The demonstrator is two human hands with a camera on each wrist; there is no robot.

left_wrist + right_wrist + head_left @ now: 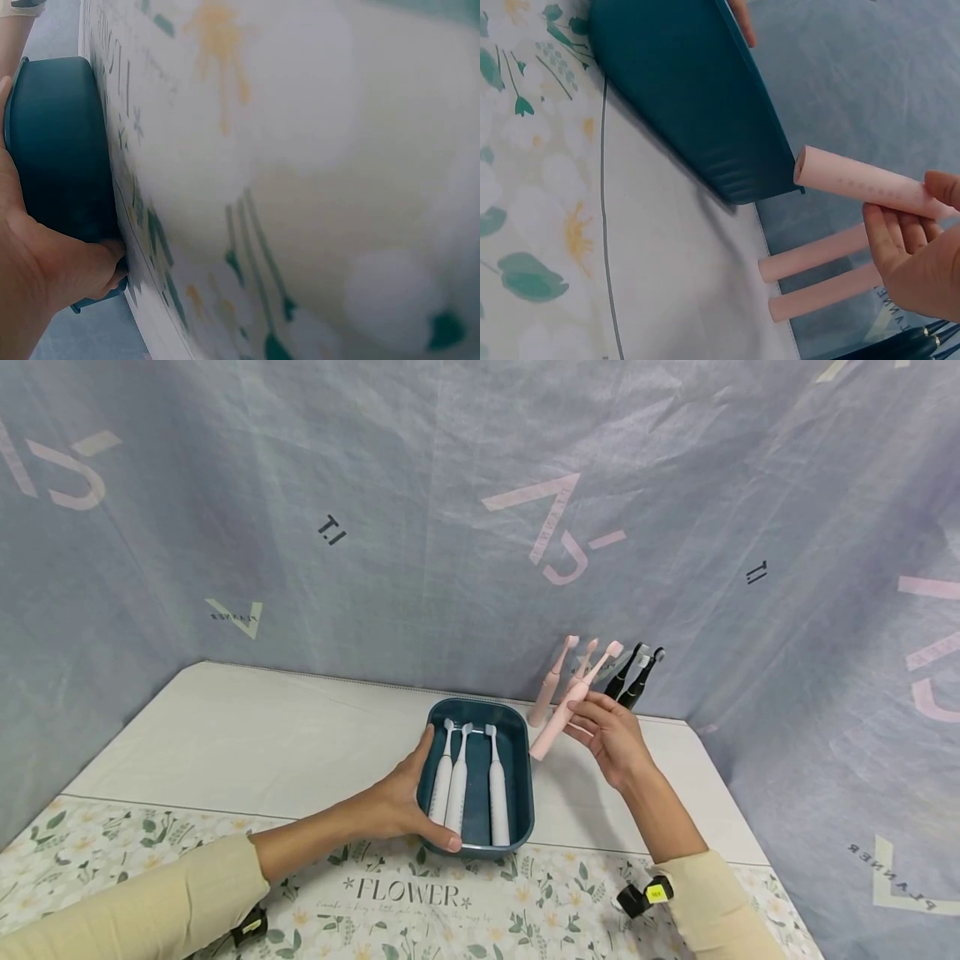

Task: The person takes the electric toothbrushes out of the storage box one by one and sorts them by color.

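Note:
My right hand [615, 739] pinches a pink electric toothbrush [561, 720] around its handle, raised and tilted with the head up, just off the right rim of a teal plastic bin [528, 777]. In the right wrist view its handle end [855, 176] points toward the bin. Around the near left corner of the bin my left hand [397, 797] holds on, thumb by the front rim and fingers along the left side. Inside the bin lie three white electric toothbrushes [498, 797], two together at the left and one at the right.
Behind the right hand stand two more pink toothbrushes [546, 693], upright by the back curtain [420, 527]. Several black toothbrushes [633, 687] stand to their right, partly hidden by the hand. A flowered cloth [420, 918] covers the front of the white table [285, 735].

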